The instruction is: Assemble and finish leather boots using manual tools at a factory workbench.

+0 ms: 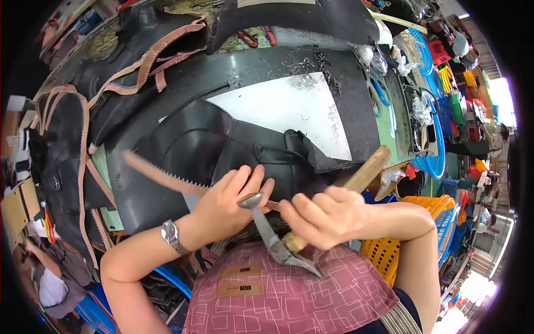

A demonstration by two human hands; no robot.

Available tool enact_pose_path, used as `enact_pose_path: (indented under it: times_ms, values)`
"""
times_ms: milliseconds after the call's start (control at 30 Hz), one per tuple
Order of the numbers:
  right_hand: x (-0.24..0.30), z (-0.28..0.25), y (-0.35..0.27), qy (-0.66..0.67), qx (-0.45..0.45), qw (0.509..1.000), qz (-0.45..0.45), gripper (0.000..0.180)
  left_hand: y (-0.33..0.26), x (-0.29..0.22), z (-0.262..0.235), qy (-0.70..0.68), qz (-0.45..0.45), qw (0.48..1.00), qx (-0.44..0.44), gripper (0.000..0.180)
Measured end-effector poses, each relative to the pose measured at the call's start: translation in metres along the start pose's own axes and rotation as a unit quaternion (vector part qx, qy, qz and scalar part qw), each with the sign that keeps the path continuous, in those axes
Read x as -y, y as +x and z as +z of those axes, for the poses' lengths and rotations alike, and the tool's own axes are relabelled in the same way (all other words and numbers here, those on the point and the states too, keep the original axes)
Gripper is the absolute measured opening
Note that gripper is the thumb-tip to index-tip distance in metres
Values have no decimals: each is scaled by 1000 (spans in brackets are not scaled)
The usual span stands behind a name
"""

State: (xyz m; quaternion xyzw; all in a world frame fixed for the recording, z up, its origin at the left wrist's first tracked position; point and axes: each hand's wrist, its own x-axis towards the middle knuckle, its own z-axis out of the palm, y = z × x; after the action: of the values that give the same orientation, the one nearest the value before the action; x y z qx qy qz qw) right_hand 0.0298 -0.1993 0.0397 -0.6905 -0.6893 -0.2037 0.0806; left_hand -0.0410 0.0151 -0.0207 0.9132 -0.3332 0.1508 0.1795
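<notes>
My right hand (pixel 328 218) is wrapped round the wooden handle of a hammer (pixel 267 231). Its metal head hangs to the left of that hand, in front of the patterned apron. Close beside it, my left hand (pixel 233 195), with a watch on the wrist, has its fingers curled at the near edge of a black leather piece (pixel 194 133). A pinkish-brown strip with a toothed edge (pixel 161 175) runs from the left into this hand, its loose end blurred. My left fingertips are partly hidden. The leather piece has seams and a strap-like part.
Beneath the leather lie a white sheet (pixel 278 106) and a dark mat (pixel 361 111) with dark scraps. More black leather pieces with toothed strips (pixel 83 128) are heaped at the left. Blue scissors (pixel 380 93) lie right; a yellow basket (pixel 384 259) stands near my right elbow.
</notes>
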Motion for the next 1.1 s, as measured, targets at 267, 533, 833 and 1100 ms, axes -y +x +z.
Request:
enact_pose_path:
  times_ms: [267,533,833,1100]
  values:
    - [-28,19,-30,75,122,926,348,32,-3,-7,-2,23,-21,997,65,45]
    - [-55,14,-26,343,121,793,489,14,7,0,-2,-39,-14,996,85,47]
    - [-50,27,-11,237,112,816,515,19,26,6,-12,-104,-27,987,123,76]
    - [-49,21,-25,108,85,921,365,34,39,-2,-11,-8,-22,983,184,80]
